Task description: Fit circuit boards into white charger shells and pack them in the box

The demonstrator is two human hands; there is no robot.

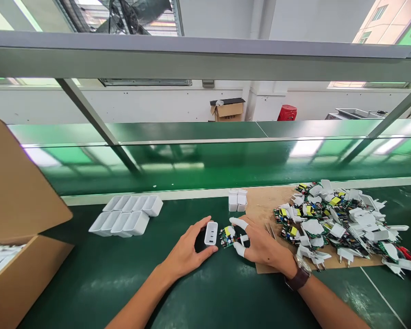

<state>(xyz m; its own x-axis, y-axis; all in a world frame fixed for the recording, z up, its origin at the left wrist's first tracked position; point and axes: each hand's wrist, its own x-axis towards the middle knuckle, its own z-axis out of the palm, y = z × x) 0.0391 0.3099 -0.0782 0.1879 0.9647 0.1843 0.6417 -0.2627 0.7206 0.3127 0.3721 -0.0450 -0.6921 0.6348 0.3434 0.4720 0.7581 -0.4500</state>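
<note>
Between the thumb and fingers of my left hand (pixel 188 249) is a white charger housing (pixel 211 233), its end with the port slots facing up. My right hand (pixel 263 242), with white finger cots on the thumb and a finger, grips a small green circuit board (pixel 228 236) carrying a yellow component. The board is just right of the housing, with a narrow gap between them. Part of the board's right end is hidden by my fingers. A loose pile of circuit boards with white plug parts (pixel 332 224) lies to the right of my right hand.
Open white housings (pixel 126 217) stand in rows at left, and a few more housings (pixel 237 200) at the back middle. Cardboard sheeting (pixel 260 198) lies under the pile, with tweezers (pixel 270 231) on it. An open cardboard box (pixel 51 256) occupies the left edge. A metal shelf beam (pixel 205 59) crosses above.
</note>
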